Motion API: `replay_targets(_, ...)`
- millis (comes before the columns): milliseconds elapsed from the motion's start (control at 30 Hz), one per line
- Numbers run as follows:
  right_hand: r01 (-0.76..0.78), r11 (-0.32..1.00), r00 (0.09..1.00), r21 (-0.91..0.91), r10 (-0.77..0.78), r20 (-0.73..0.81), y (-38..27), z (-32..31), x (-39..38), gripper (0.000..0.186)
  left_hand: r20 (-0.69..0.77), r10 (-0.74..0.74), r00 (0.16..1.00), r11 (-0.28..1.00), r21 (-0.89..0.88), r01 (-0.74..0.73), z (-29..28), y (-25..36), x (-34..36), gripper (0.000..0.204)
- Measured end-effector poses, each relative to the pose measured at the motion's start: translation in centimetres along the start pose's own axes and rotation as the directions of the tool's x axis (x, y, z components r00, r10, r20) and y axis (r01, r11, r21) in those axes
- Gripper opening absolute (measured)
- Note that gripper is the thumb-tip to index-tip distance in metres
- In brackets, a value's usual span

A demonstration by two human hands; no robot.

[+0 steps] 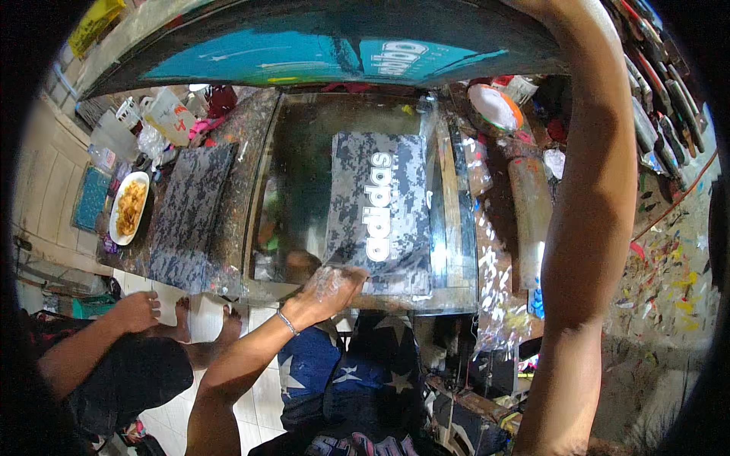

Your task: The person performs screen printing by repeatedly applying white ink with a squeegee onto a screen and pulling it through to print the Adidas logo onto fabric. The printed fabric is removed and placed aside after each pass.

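Note:
A grey camouflage fabric piece with white block lettering lies on a dark glass-topped board. My left hand is at its near edge, fingers closed together on the fabric, with whitish smears on the back of the hand. Above the board's far side, a screen printing frame stands tilted up, its mesh blue with a reversed print. My right arm reaches up along the right side to the frame's upper right corner. Only part of my right hand shows there; its fingers are hidden.
Another camouflage piece lies left of the board, beside a white dish of food. Another person's hand is at lower left. A round tub stands far right. Several paint-stained tools line the right wall.

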State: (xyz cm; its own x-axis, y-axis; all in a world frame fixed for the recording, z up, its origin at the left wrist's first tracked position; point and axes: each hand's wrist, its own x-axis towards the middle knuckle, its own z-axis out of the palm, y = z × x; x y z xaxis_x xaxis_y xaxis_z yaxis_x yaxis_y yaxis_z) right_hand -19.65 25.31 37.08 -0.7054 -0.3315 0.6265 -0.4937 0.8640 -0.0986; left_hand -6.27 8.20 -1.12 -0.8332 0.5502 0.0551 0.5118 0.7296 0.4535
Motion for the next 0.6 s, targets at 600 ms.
replay_targets(600,0.079,0.997,0.997,0.0,-0.079,0.021,2.1,0.9,1.8,0.068,-0.377,-0.531,0.759,0.798,-0.524,0.297,-12.6,-5.4,-9.6,0.018)
